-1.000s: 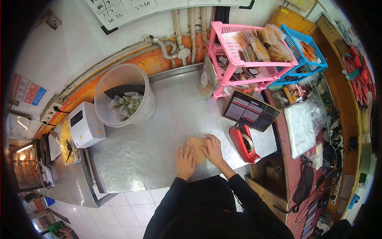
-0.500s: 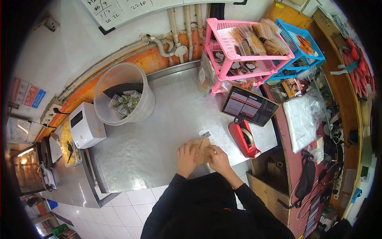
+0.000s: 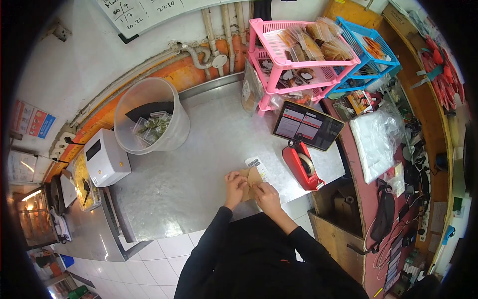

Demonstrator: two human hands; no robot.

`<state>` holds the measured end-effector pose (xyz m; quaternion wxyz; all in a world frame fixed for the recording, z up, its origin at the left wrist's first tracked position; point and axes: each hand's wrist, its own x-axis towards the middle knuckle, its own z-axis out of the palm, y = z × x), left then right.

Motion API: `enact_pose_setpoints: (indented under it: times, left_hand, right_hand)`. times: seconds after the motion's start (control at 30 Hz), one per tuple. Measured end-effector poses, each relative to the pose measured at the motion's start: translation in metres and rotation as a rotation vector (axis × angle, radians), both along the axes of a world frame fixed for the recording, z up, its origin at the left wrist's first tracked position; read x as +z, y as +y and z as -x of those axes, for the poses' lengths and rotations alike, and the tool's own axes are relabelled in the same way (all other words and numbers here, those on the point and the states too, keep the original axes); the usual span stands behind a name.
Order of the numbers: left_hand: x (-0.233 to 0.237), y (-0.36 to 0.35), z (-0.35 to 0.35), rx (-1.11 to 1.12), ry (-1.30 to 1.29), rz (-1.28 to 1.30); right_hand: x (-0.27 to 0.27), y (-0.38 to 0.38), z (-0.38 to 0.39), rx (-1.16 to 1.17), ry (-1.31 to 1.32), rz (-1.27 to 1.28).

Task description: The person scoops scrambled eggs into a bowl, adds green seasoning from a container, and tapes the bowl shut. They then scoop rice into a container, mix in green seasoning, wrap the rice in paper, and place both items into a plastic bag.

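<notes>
Both my hands are close together near the front edge of the steel table, on a small piece of folded brown paper or thin card (image 3: pixel 254 176). My left hand (image 3: pixel 234 189) grips its left side with bent fingers. On the right side, my right hand (image 3: pixel 268 197) pinches it between thumb and fingers. Just behind the brown piece lies a white printed slip (image 3: pixel 255 163), partly covered by it. To the right of my hands stands a red tape dispenser (image 3: pixel 300 168) with a roll of tape.
A tablet (image 3: pixel 308 125) leans behind the dispenser. Pink basket shelves (image 3: pixel 304 64) and blue ones (image 3: pixel 366 57) hold packets. A clear tub (image 3: pixel 172 134) with small green-filled bags and a white label printer (image 3: pixel 106 158) stand left on the steel table (image 3: pixel 164 199).
My left fingers, earlier spread over the brown piece, are now bent and gripping it. More of the white slip shows. The whole view has shifted slightly.
</notes>
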<state>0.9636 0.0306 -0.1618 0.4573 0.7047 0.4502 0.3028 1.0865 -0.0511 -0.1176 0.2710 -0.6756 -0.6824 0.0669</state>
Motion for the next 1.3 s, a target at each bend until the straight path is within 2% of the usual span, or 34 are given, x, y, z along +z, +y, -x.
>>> enact_pose_setpoints:
  times: [0.17,0.33,0.67,0.73,1.3]
  left_hand:
    - [0.001,-0.004,-0.009,0.062,0.029,-0.061]
    - [0.006,-0.004,-0.012,0.049,0.151,-0.145]
    - [0.007,-0.008,-0.018,0.074,0.207,-0.184]
    - [0.005,-0.007,-0.02,0.092,0.2,-0.137]
    - [0.002,-0.004,-0.023,0.089,0.286,-0.103]
  right_hand:
    - [0.002,-0.002,-0.002,0.032,-0.053,-0.002]
    - [0.005,-0.001,-0.009,0.178,-0.163,-0.014]
    - [-0.007,-0.001,-0.009,0.35,-0.309,-0.013]
    - [-0.008,0.002,-0.01,0.399,-0.352,-0.077]
    - [-0.012,0.004,-0.009,0.367,-0.288,-0.09]
